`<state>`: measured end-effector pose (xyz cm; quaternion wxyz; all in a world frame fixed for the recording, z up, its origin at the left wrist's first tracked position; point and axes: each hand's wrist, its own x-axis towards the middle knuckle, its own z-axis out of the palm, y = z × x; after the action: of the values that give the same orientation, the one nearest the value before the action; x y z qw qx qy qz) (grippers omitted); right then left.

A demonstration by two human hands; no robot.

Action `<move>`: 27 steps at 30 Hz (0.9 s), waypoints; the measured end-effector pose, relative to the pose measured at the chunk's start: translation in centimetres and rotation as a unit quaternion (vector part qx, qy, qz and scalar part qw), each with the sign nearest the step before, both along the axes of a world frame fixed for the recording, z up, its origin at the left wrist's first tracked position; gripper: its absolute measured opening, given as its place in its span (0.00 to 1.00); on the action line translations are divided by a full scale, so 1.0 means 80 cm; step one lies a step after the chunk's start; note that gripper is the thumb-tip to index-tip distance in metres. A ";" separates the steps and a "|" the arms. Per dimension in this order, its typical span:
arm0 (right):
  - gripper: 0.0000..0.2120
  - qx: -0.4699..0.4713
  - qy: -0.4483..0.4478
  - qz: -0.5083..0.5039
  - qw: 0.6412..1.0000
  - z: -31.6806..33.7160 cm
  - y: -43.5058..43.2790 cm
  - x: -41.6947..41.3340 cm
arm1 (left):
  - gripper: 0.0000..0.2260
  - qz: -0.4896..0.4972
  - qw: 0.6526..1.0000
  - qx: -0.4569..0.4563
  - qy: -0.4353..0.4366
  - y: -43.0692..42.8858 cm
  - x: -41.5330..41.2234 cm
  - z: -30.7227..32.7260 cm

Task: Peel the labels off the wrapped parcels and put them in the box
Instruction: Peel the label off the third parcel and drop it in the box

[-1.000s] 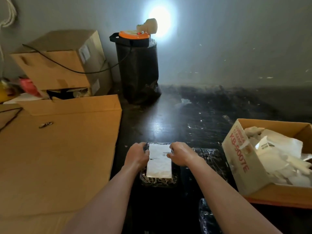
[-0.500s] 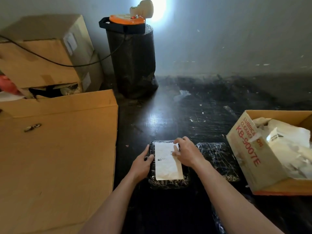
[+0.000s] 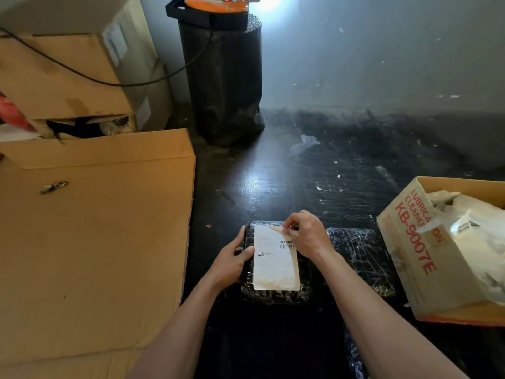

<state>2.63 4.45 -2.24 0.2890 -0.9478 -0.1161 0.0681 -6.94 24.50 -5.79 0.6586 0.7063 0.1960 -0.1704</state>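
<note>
A parcel wrapped in black film point(image 3: 274, 295) lies on the dark floor in front of me. A white label point(image 3: 274, 265) with barcodes covers its top. My left hand point(image 3: 232, 262) grips the parcel's left edge. My right hand point(image 3: 306, 235) pinches the label's far right corner, which is lifted and folded back. A second black wrapped parcel point(image 3: 360, 257) lies just to the right, with no label visible. The open cardboard box point(image 3: 410, 255) with red lettering stands at the right and holds several crumpled white labels point(image 3: 481, 228).
A large flat cardboard sheet point(image 3: 90, 242) covers the floor on the left, with a small metal item point(image 3: 53, 187) on it. Stacked cartons point(image 3: 73, 69) and a black wrapped cylinder point(image 3: 224, 83) with an orange reel on top stand against the far wall.
My right hand has moved to the label's far right corner and lifted it. The view has tilted down and closer. My left hand stays on the parcel's left edge.
</note>
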 end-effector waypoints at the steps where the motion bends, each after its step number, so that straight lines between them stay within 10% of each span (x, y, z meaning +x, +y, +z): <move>1: 0.06 0.004 -0.004 -0.002 1.000 -0.001 0.000 0.000 | 0.29 0.002 1.000 -0.002 0.002 0.000 0.000 0.000; 27: 0.03 0.011 0.109 0.043 0.993 0.008 0.018 0.033 | 0.30 -0.038 0.996 -0.013 0.074 0.012 0.029 0.019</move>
<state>5.24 5.87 -1.59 0.3068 -0.9258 -0.1251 0.1821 -4.65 25.45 -4.25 0.6444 0.6901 0.2149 -0.2497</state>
